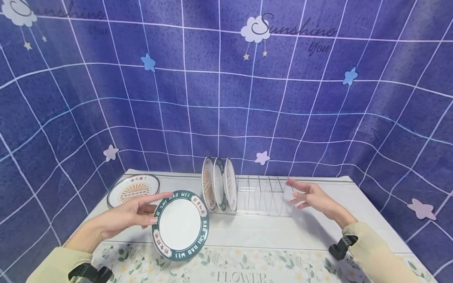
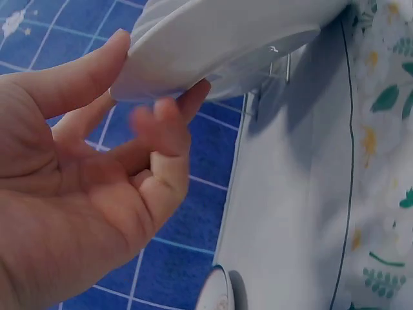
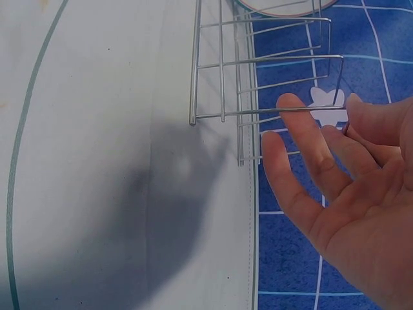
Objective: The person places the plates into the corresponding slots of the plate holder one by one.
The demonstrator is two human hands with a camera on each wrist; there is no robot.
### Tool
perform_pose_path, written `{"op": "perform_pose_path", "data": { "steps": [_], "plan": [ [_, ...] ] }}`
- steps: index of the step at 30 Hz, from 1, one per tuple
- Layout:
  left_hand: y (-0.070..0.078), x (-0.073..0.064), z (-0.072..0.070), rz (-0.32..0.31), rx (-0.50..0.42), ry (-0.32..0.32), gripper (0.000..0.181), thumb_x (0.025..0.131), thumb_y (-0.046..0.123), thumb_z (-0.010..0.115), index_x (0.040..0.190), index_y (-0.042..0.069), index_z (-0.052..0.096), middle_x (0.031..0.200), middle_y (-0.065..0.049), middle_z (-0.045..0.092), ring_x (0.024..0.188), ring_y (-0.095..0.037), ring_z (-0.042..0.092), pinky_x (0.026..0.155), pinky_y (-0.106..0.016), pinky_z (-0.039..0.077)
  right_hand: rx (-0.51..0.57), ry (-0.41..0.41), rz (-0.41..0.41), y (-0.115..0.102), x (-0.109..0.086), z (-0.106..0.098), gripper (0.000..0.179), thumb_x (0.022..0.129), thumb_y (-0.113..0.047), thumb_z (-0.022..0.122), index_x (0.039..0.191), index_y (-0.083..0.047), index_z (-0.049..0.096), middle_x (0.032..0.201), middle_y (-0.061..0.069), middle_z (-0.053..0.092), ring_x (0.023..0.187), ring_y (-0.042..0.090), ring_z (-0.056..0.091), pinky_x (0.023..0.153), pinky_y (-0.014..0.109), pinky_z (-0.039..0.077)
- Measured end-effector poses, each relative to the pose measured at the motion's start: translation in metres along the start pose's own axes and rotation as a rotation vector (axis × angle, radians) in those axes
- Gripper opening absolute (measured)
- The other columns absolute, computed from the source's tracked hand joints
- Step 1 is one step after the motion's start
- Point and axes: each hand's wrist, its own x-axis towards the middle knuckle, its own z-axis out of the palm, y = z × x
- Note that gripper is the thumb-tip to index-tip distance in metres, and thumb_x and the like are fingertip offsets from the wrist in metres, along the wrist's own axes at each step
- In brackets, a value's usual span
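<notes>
My left hand (image 1: 120,218) grips a plate (image 1: 179,226) with a green lettered rim and white middle by its upper-left edge. The plate is tilted up, its face towards the head camera, in front of the rack. In the left wrist view, the thumb is on one side of the white plate (image 2: 174,45) and fingertips on the other. My right hand (image 1: 315,198) holds the right end of a wire dish rack (image 1: 263,215), thumb and fingers at the end wire. Three plates (image 1: 231,184) stand upright in the rack's left slots.
A plate (image 1: 136,190) with an orange sunburst pattern lies flat at the table's left. The white table cover (image 1: 247,232) has a floral front strip (image 1: 283,259). A blue gridded curtain (image 1: 226,98) hangs behind and at both sides.
</notes>
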Motion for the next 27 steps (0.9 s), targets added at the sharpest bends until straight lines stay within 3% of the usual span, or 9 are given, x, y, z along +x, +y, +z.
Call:
{"op": "perform_pose_path", "data": {
  "steps": [6, 11, 20, 27],
  "plan": [
    [0.010, -0.001, 0.017, 0.023, -0.032, -0.024, 0.075, 0.103, 0.000, 0.062, 0.168, 0.019, 0.029, 0.147, -0.029, 0.053, 0.128, -0.038, 0.059, 0.102, -0.050, 0.054, 0.008, -0.004, -0.002, 0.000, 0.000, 0.000, 0.066, 0.107, -0.011, 0.061, 0.162, 0.005, 0.029, 0.166, 0.026, 0.029, 0.110, 0.044, 0.070, 0.088, 0.048, 0.062],
    [0.016, 0.000, 0.027, 0.012, -0.062, -0.016, 0.076, 0.101, -0.001, 0.064, 0.167, 0.016, 0.030, 0.145, -0.030, 0.048, 0.121, -0.039, 0.062, 0.095, -0.059, 0.058, 0.001, 0.000, -0.005, 0.000, -0.001, -0.001, 0.066, 0.107, -0.012, 0.060, 0.162, 0.005, 0.028, 0.166, 0.026, 0.028, 0.110, 0.045, 0.070, 0.088, 0.048, 0.062],
    [0.024, -0.003, 0.040, 0.017, -0.045, 0.029, 0.076, 0.097, -0.001, 0.070, 0.164, 0.015, 0.038, 0.137, -0.032, 0.048, 0.107, -0.037, 0.068, 0.086, -0.061, 0.060, -0.006, -0.002, -0.002, -0.001, -0.001, 0.000, 0.067, 0.107, -0.012, 0.060, 0.162, 0.006, 0.027, 0.166, 0.027, 0.028, 0.110, 0.044, 0.070, 0.089, 0.048, 0.062],
    [0.023, -0.003, 0.043, 0.038, -0.080, 0.016, 0.076, 0.094, -0.006, 0.071, 0.162, 0.015, 0.043, 0.129, -0.028, 0.051, 0.092, -0.026, 0.072, 0.082, -0.060, 0.061, -0.002, -0.002, -0.003, 0.000, -0.001, 0.000, 0.066, 0.107, -0.011, 0.059, 0.162, 0.006, 0.027, 0.166, 0.027, 0.028, 0.109, 0.044, 0.070, 0.089, 0.048, 0.062]
  ]
}}
